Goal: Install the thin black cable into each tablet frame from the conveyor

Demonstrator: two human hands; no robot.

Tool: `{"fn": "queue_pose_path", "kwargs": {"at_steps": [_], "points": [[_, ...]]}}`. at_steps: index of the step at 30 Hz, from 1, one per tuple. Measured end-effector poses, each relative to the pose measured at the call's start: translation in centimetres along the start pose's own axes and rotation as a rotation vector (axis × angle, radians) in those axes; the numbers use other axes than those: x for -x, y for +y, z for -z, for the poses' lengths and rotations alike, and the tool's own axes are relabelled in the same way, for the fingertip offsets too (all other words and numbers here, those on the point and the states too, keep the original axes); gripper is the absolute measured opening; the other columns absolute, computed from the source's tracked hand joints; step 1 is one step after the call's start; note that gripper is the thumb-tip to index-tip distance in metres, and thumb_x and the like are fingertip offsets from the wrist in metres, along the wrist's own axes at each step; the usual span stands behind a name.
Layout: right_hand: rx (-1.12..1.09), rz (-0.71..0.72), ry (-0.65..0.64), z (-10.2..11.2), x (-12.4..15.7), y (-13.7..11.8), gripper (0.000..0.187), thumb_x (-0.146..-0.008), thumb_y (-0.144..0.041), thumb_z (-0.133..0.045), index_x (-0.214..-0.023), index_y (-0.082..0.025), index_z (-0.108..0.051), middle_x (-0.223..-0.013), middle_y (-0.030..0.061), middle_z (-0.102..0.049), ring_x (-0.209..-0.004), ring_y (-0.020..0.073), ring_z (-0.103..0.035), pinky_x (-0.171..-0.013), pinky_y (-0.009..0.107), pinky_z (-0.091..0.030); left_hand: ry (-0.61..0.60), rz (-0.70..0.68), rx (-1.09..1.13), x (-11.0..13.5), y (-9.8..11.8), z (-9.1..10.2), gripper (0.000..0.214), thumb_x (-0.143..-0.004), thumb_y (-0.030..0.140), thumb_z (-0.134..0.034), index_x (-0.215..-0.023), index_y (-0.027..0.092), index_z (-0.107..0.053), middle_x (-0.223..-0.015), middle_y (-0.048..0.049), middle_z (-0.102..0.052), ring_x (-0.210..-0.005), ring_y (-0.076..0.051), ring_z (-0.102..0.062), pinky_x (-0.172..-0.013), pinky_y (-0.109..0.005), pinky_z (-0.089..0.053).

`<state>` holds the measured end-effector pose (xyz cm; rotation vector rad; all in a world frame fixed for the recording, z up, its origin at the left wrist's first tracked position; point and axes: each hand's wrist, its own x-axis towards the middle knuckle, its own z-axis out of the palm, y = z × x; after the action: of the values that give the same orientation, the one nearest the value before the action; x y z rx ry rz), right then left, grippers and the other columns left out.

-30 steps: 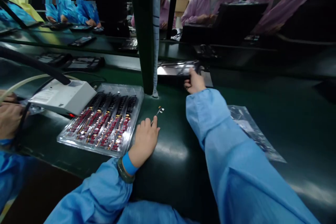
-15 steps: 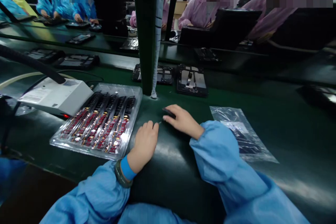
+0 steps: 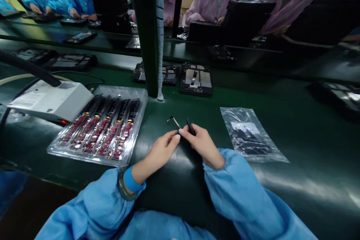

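My left hand [image 3: 160, 150] is closed, thumb against the index finger, pinching a small thin flex cable [image 3: 176, 122] with a dark tip. Its thumb and index fingertips meet those of my right hand [image 3: 204, 143] at the cable's near end. A black pen-like tool [image 3: 190, 126] is gripped in the right hand, whose thumb and finger also touch the cable. Left of my hands, a clear plastic tray [image 3: 140, 127] holds several rows of small parts with red, gold and black sections. Right of them lies a clear plastic bag [image 3: 250, 135] with dark contents.
A white box-shaped device [image 3: 53, 99] with a red light stands at the left. Beyond my hands rise a green post [image 3: 147, 45] and an opened tablet-like device [image 3: 196, 79]. More such devices lie along the bench. Co-workers in blue and pink sit across.
My hands have come together, and the flex cable now shows between their fingertips. The right hand's black tool has swung more upright. The whole view has shifted slightly.
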<state>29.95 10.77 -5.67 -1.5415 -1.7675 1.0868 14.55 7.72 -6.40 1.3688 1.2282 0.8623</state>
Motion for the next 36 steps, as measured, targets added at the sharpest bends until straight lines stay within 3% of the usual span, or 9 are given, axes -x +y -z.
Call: {"fn": "queue_pose_path", "kwargs": {"at_steps": [4,7,14,21,25,30,31,33,36], "points": [[-0.409,-0.053,0.003,-1.0,1.1,-0.7,0.031,-0.082,-0.047,-0.058,-0.077,-0.016,-0.055,-0.063,-0.0014,-0.052,-0.055,0.0100,-0.046,-0.051,0.021,-0.037,0.064,0.074,0.492,-0.1,0.4,-1.1,0.051,-0.081,0.046,-0.063,-0.119,0.012,-0.059,-0.118,-0.0122,-0.063,-0.111,-0.022,-0.058,-0.102,-0.036,-0.041],[-0.352,0.004,-0.008,-1.3,1.3,-0.7,0.029,-0.080,-0.045,-0.061,-0.075,-0.016,-0.056,-0.068,0.0002,-0.057,-0.062,0.0115,-0.051,-0.057,0.022,-0.041,0.096,0.100,0.613,-0.2,0.8,-1.0,0.046,-0.074,0.046,-0.070,-0.105,0.011,-0.065,-0.107,-0.0118,-0.067,-0.102,-0.021,-0.061,-0.099,-0.036,-0.043],[0.221,0.487,0.188,-0.1,1.9,-0.3,0.022,-0.094,-0.027,-0.047,-0.108,-0.020,-0.064,-0.096,0.0045,-0.066,-0.088,0.0146,-0.062,-0.076,0.024,-0.047,0.224,0.015,0.275,-0.6,-0.1,-0.4,0.026,-0.083,0.038,-0.056,-0.081,0.013,-0.064,-0.071,-0.0032,-0.063,-0.068,-0.014,-0.059,-0.067,-0.024,-0.047],[0.751,0.758,0.286,-0.8,2.4,-0.8,0.033,-0.097,-0.014,-0.035,-0.113,-0.011,-0.064,-0.086,0.0076,-0.067,-0.075,0.0159,-0.062,-0.065,0.026,-0.046,0.237,-0.206,-0.173,0.2,-0.3,-0.1,0.021,-0.082,0.018,-0.049,-0.096,0.015,-0.065,-0.092,-0.0067,-0.067,-0.087,-0.019,-0.060,-0.080,-0.030,-0.045],[0.725,0.746,0.286,-0.8,2.2,-0.8,0.029,-0.096,-0.017,-0.039,-0.104,-0.012,-0.066,-0.082,0.0080,-0.066,-0.072,0.0164,-0.060,-0.062,0.027,-0.044,0.201,-0.321,-0.344,0.4,-0.1,0.3,0.022,-0.080,0.014,-0.047,-0.092,0.016,-0.065,-0.094,-0.0079,-0.066,-0.090,-0.021,-0.059,-0.084,-0.033,-0.045],[0.072,0.336,0.491,1.9,2.3,-2.2,0.017,-0.088,-0.028,-0.051,-0.087,-0.016,-0.063,-0.076,0.0036,-0.063,-0.065,0.0132,-0.058,-0.060,0.023,-0.045,0.124,0.097,0.316,-0.5,0.4,0.4,0.015,-0.080,0.025,-0.057,-0.088,0.013,-0.061,-0.074,-0.0024,-0.062,-0.057,-0.011,-0.055,-0.056,-0.023,-0.043],[-0.062,0.269,0.428,2.0,2.7,-3.3,0.015,-0.085,-0.028,-0.052,-0.082,-0.017,-0.062,-0.070,0.0019,-0.061,-0.061,0.0123,-0.056,-0.056,0.022,-0.044,0.101,0.147,0.406,-0.7,0.4,0.4,0.017,-0.080,0.028,-0.058,-0.089,0.013,-0.060,-0.073,-0.0017,-0.061,-0.054,-0.010,-0.053,-0.054,-0.021,-0.042],[-0.261,0.303,0.054,0.4,3.5,-6.6,0.012,-0.082,-0.026,-0.054,-0.073,-0.017,-0.057,-0.065,-0.0005,-0.058,-0.059,0.0114,-0.054,-0.053,0.020,-0.042,0.053,0.182,0.497,-1.0,0.5,0.3,0.020,-0.080,0.030,-0.060,-0.090,0.012,-0.059,-0.075,-0.0023,-0.062,-0.055,-0.009,-0.053,-0.054,-0.020,-0.042],[-0.467,0.556,-0.642,-6.8,5.1,-12.3,0.008,-0.077,-0.014,-0.058,-0.071,-0.019,-0.056,-0.067,-0.0039,-0.057,-0.061,0.0093,-0.054,-0.054,0.018,-0.041,-0.042,0.257,0.611,-1.0,0.6,-0.1,0.019,-0.079,0.025,-0.063,-0.090,0.011,-0.060,-0.080,-0.0056,-0.065,-0.056,-0.010,-0.055,-0.054,-0.021,-0.043]]}}
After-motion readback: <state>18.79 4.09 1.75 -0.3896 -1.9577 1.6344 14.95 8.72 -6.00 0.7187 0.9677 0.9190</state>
